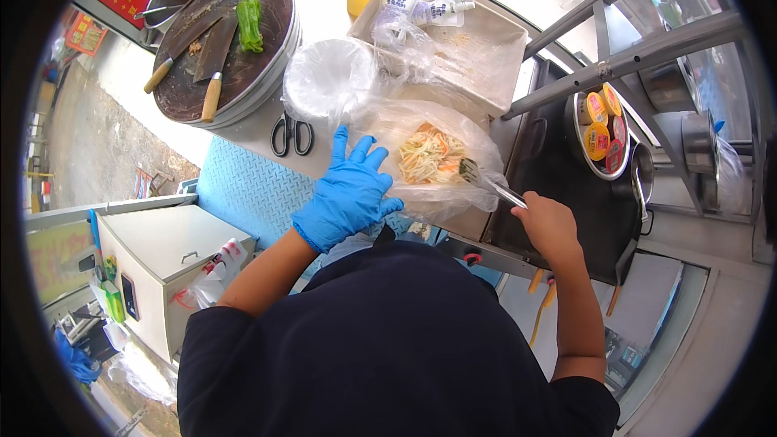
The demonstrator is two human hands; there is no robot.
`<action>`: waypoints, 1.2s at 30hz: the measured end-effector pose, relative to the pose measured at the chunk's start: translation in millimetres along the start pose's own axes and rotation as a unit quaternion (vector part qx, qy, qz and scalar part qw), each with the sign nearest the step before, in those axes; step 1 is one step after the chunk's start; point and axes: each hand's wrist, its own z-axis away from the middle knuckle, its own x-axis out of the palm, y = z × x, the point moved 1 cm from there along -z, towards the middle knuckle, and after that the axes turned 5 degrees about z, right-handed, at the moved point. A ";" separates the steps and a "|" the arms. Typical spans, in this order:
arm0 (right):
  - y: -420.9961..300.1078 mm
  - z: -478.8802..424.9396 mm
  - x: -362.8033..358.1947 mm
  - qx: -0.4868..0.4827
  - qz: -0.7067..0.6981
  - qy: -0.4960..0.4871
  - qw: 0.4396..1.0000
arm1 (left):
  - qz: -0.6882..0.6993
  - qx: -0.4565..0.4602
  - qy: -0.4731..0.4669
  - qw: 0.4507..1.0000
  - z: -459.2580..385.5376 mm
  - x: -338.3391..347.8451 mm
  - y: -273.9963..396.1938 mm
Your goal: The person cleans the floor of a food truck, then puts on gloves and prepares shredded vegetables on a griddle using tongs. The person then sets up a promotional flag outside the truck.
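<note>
My left hand [347, 193] wears a blue disposable glove. Its fingers are spread and grip nothing; they lie against the left side of a clear plastic bag [479, 127], though firm contact is hard to tell. Shredded vegetables [428, 155], pale with orange strips, lie in a heap on the bag. My bare right hand [549, 227] is closed around a slim metal utensil [507, 194], perhaps tongs. Its dark, greenish tip touches the right edge of the heap. Black-handled scissors [291, 135] lie beyond my left fingertips.
A round chopping board [182, 94] bears two cleavers and a green pepper [249, 24]. Behind the bag stand a bag-lined bowl [331, 76] and a metal tray [491, 67] with pouches. At right are a dark griddle [546, 176], a bowl of sealed cups [583, 149] and metal rails [637, 54].
</note>
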 end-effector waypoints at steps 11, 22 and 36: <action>-73.0 -29.3 -6.8 -0.060 0.083 0.072 0.992 | 0.094 0.060 0.073 0.991 -8.5 -0.8 -13.9; -43.7 -58.5 30.5 -0.033 0.003 -0.023 0.999 | 0.090 0.044 0.063 0.993 -1.2 -8.3 -18.9; -12.2 3.7 40.3 -0.002 -0.205 0.025 0.978 | 0.687 -0.177 0.277 0.648 -8.7 19.7 -42.6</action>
